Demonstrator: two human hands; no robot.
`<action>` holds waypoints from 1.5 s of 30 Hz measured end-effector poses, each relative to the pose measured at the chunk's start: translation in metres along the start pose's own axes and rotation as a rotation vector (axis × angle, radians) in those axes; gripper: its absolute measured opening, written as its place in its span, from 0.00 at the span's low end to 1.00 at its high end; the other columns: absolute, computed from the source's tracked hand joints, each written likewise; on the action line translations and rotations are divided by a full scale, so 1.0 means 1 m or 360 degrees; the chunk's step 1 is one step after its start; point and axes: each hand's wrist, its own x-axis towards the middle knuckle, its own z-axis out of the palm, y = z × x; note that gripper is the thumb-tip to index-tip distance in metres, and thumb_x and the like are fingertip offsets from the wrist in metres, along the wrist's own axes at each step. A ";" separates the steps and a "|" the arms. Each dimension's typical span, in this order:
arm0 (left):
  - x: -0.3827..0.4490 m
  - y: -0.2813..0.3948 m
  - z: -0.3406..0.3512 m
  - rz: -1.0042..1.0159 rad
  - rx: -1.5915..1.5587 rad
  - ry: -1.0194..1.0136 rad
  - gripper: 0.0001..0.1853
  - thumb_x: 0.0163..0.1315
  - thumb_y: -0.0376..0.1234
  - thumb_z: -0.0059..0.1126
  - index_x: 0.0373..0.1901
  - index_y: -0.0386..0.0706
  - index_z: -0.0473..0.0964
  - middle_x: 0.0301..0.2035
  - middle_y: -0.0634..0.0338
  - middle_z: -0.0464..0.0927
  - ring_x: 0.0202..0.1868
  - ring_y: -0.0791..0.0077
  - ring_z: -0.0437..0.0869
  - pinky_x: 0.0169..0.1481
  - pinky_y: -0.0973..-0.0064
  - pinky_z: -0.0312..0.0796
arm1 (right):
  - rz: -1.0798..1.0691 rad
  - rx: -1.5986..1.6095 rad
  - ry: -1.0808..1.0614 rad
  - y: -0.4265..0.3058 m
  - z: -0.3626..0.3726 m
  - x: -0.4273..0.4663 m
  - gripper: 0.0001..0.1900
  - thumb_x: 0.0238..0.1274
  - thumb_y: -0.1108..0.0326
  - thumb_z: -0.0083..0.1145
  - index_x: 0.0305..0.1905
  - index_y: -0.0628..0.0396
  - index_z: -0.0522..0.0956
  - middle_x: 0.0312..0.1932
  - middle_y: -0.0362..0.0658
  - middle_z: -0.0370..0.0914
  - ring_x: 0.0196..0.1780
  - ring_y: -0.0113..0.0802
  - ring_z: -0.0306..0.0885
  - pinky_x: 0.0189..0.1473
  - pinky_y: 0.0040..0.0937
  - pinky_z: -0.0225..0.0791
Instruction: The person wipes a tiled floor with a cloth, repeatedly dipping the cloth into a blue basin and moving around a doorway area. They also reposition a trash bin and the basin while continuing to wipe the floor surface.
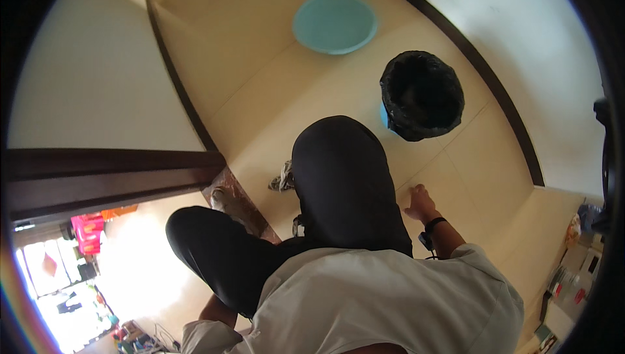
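Note:
My right hand (421,203) hangs beside my right knee over the tiled floor, thumb apart from the fingers, nothing visible in it. A black band with a small device (426,241) sits on that wrist. My left hand is out of view; only part of the left arm (218,311) shows beside my left thigh. A patterned grey cloth-like item (281,178) is partly hidden by my right knee. Ahead of my right hand stands a blue bin (385,116) lined with a black plastic bag (415,127). Farther off, a light teal plastic basin (335,23) rests on the floor.
White walls with dark skirting (481,61) bound the tiled floor on both sides. At left, a dark wooden door frame (117,173) meets a reddish stone threshold (244,207), where a light shoe (218,199) shows. Clear containers (569,285) with red parts stand at far right.

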 end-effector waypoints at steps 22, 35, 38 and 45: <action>0.207 0.128 -0.031 0.0068 0.0170 -0.0151 0.17 0.88 0.35 0.61 0.71 0.42 0.85 0.58 0.54 0.92 0.52 0.63 0.94 0.49 0.59 0.89 | 0.0495 0.0472 -0.0671 -0.003 0.034 0.012 0.54 0.78 0.52 0.71 0.99 0.42 0.50 1.00 0.69 0.37 1.00 0.73 0.45 0.92 0.59 0.66; 0.207 0.097 -0.056 0.0193 0.0378 -0.0320 0.16 0.88 0.34 0.61 0.70 0.42 0.86 0.57 0.53 0.92 0.51 0.63 0.94 0.48 0.60 0.88 | 0.0341 0.0055 -0.0017 -0.039 0.039 -0.024 0.47 0.68 0.77 0.63 0.93 0.50 0.66 1.00 0.56 0.50 0.98 0.57 0.59 0.90 0.54 0.71; 0.203 0.082 -0.075 0.0243 0.0391 -0.0364 0.16 0.88 0.34 0.61 0.70 0.42 0.86 0.57 0.53 0.92 0.51 0.63 0.94 0.48 0.60 0.88 | 0.0769 0.0287 0.0202 -0.082 0.048 -0.038 0.43 0.71 0.75 0.61 0.92 0.51 0.69 0.98 0.57 0.57 0.94 0.57 0.67 0.89 0.54 0.72; 0.200 0.037 -0.132 0.0330 0.0462 -0.0458 0.15 0.88 0.33 0.61 0.69 0.41 0.86 0.57 0.53 0.92 0.50 0.63 0.94 0.47 0.60 0.88 | 0.0880 0.0477 0.0611 -0.138 0.120 -0.091 0.33 0.76 0.70 0.63 0.84 0.52 0.77 0.83 0.55 0.78 0.84 0.57 0.79 0.81 0.55 0.79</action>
